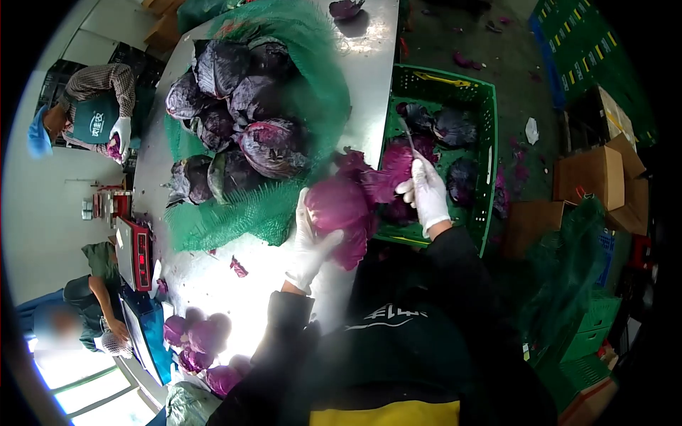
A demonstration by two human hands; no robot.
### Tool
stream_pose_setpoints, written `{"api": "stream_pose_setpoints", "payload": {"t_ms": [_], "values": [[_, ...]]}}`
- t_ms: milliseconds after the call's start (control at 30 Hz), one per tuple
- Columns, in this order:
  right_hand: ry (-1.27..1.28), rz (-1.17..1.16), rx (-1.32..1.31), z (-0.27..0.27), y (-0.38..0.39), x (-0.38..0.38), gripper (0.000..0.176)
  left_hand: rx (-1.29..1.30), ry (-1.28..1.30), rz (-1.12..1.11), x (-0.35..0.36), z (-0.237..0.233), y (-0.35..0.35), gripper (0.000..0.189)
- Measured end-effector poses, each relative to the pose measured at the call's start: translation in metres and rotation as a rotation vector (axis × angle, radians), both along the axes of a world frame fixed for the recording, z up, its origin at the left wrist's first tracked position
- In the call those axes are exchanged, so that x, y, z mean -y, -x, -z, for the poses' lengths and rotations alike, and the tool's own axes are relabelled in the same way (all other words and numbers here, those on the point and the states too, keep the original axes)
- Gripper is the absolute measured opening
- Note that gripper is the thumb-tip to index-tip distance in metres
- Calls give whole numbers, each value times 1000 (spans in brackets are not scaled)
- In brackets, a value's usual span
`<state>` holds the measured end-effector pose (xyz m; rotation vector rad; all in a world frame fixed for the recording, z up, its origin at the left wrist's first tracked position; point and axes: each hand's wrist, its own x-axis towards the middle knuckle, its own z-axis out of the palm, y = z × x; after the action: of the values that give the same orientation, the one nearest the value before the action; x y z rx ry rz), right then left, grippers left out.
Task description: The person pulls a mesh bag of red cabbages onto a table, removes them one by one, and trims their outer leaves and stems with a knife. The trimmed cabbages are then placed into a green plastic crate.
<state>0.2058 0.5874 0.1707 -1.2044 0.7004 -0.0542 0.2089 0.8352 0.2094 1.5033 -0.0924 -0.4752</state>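
A peeled red cabbage (339,206) rests against the palm of my gloved left hand (307,250), whose fingers curl round its near left side. Outer leaves (391,174) hang loose from the cabbage toward my gloved right hand (428,193). That right hand is closed, with a thin, pale knife blade (406,133) pointing up past its fingers; the handle is hidden. Its fingertips touch the edge of the loose leaf. Below lies a green crate (490,153) with dark cabbages and leaves in it. Unpeeled cabbages (273,145) lie on a green mesh bag (323,78) left of my hands.
The metal table (373,92) carries a red scale (133,253) and several peeled cabbages (206,335). Two co-workers (99,106) stand across the table. Cardboard boxes (590,174) and stacked green crates (582,42) are at the right. Leaf scraps (465,60) litter the floor.
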Motion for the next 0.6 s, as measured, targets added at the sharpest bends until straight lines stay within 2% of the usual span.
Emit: {"api": "stream_pose_setpoints", "payload": {"t_ms": [33, 100, 133, 167, 200, 233, 267, 300, 333, 400, 467, 533, 567, 600], "values": [[-13, -96, 43, -8, 1, -6, 47, -11, 13, -48, 3, -3, 2, 93], [295, -211, 215, 10, 1, -36, 70, -155, 74, -196, 18, -10, -5, 82], [406, -297, 229, 2, 3, -47, 79, -224, 103, -270, 25, -11, -11, 77], [518, -377, 248, -6, 6, -59, 88, -180, 26, -293, 28, 0, -15, 63], [626, -496, 168, -24, 6, -62, 97, -91, -94, -309, 29, 8, -22, 63], [524, -330, 494, -7, -1, -68, 105, -91, -40, -278, 26, 13, -27, 68], [459, -369, 372, -9, -1, -64, 104, -91, 14, -247, 21, 17, -31, 73], [398, -407, 249, -19, -2, -60, 104, -111, 64, -245, 22, 9, -32, 66], [378, -441, 241, -15, -4, -53, 105, -134, 113, -240, 23, -1, -31, 59], [258, -336, 454, -1, -10, -41, 92, -145, 233, -217, 24, -7, -31, 50], [562, -246, 314, 0, -26, -10, 75, -112, 380, -183, 23, -6, -33, 47], [592, -94, 205, 4, -49, 33, 66, -273, 544, -184, 23, -12, -33, 59], [653, 20, 227, 18, -60, 53, 64, -371, 655, -206, 24, -11, -34, 63], [654, 55, 225, 6, -66, 66, 65, -467, 766, -222, 28, -12, -37, 68]]}}
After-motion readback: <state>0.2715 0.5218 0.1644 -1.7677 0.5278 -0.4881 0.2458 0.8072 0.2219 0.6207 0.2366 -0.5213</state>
